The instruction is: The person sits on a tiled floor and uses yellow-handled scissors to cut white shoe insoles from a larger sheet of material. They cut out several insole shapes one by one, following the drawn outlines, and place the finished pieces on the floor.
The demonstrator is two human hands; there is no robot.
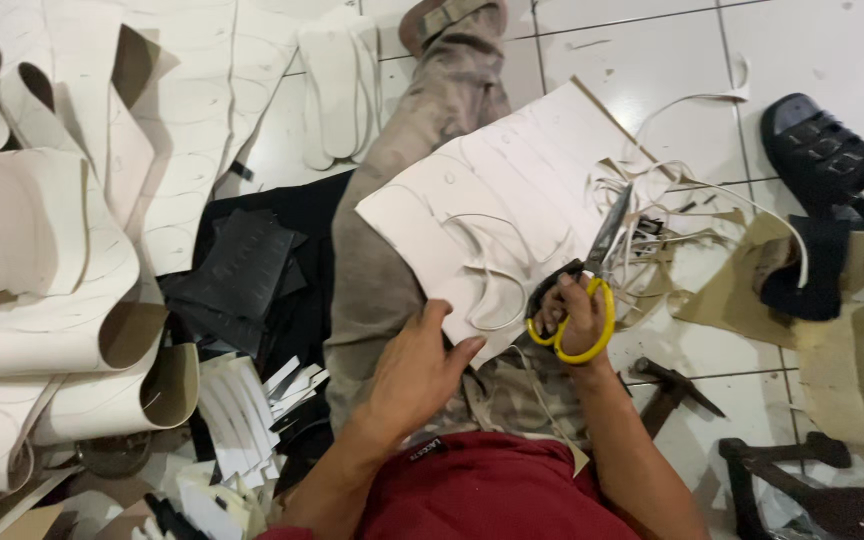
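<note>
The right hand (574,322), at lower centre-right of the frame, is closed through the yellow loops of the scissors (592,270); their blades point up and to the right, along the sheet's right edge, where cut strips trail off. The left hand (414,372), lower centre, lies flat and spread on the near corner of the sheet (497,190), fingers loosely curled over its edge, pressing rather than gripping.

The sheet is a pale, thin board with outlines drawn on it, lying across the person's lap and leg (422,150) in the middle of the frame. It looks light and springy: stiff enough to hold its plane, soft enough to curl, as the cut strips (672,190) at its right edge show. It probably slips easily on cloth, so a flat palm near the cut line seems the best hold, with the edge pinched for turning.

Further out, rolls (42,270) of the same pale stock fill the left side. Dark pieces (242,265) lie beside the leg, white offcuts (237,410) at lower left. A hammer (667,390) lies on the tiled floor (642,60) at lower right, a black sandal (822,160) at upper right.
</note>
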